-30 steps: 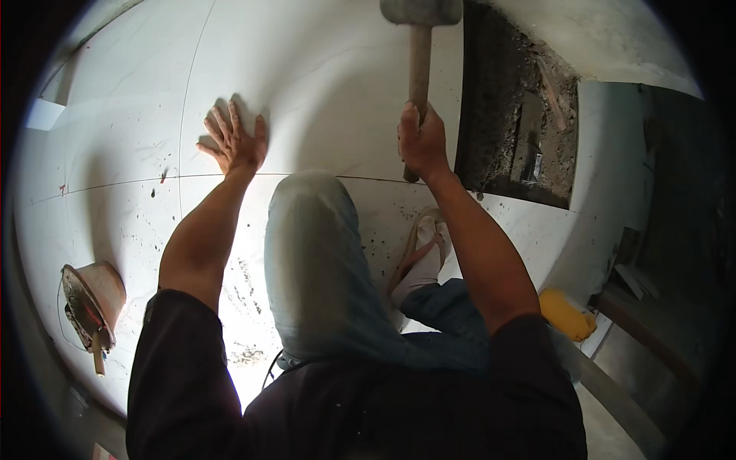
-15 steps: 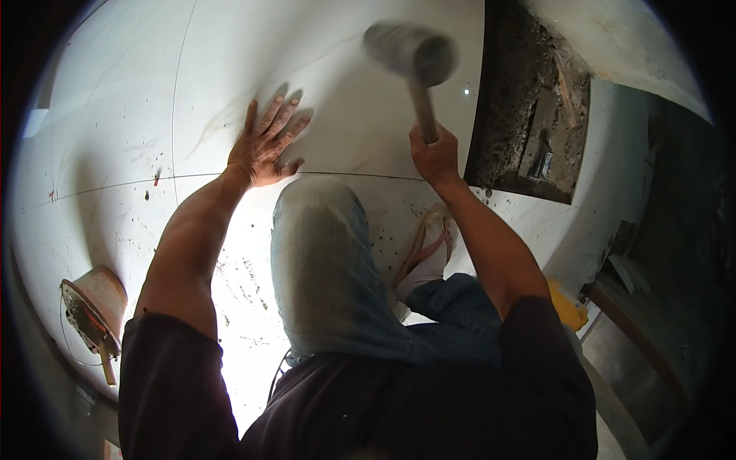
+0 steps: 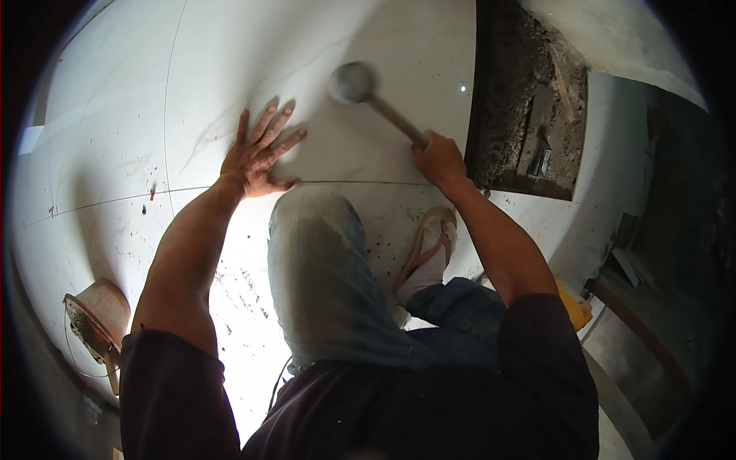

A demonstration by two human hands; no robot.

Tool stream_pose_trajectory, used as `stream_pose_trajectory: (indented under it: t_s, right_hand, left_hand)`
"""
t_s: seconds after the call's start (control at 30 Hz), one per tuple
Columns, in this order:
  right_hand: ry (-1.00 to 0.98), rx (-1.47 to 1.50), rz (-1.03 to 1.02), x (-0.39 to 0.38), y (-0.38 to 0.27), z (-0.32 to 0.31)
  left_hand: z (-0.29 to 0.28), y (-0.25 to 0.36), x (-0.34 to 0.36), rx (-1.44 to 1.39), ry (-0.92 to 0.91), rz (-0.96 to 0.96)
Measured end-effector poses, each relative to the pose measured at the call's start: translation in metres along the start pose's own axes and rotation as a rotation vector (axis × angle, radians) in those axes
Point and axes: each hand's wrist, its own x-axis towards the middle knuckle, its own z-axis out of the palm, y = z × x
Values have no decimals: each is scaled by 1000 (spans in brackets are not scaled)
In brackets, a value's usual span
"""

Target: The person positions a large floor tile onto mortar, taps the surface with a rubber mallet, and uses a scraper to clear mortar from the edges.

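My right hand (image 3: 440, 159) is closed round the handle end of a mallet (image 3: 392, 120). The mallet's rounded grey head (image 3: 354, 83) is blurred and lies over a large white floor tile (image 3: 383, 157); whether it touches the tile I cannot tell. To the left, my left hand (image 3: 257, 159) lies flat on the same tile with its fingers spread, just beyond my bent knee (image 3: 314, 222). A thin joint line runs across the floor close to the left thumb.
Right of the tile is a dark, untiled strip of rough mortar (image 3: 529, 115) with a small object in it. A bucket (image 3: 103, 310) with a handled tool stands at the left. Something yellow (image 3: 573, 305) lies by my right elbow. Dark crumbs dot the tiles.
The mallet has swung left and its head now sits lower in the picture, its handle slanting up to the left. My left hand keeps its place on the tile.
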Motion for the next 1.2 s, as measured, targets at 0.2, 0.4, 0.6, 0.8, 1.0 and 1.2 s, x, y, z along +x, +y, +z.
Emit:
stream_pose_trajectory:
  t_s: [0.2,0.4,0.6,0.8,1.0,1.2]
  right_hand:
    - [-21,-12,-9,-4,-5,1]
    - [18,33,-115,-9,-2,7]
    - [16,54,-158,-1,-16,8]
    - [12,56,-182,2,-17,14]
    - [52,103,-162,-11,-25,4]
    - [38,-6,-146,-12,-14,15]
  left_hand:
    - [-2,-1,0,-20,10,3]
    - [9,-2,2,-7,87,49]
    - [5,-4,3,29,71,48]
    - [3,-9,-6,-21,62,13]
    - [14,-17,-8,-175,270,52]
    - [36,-18,-18,-242,338,-84]
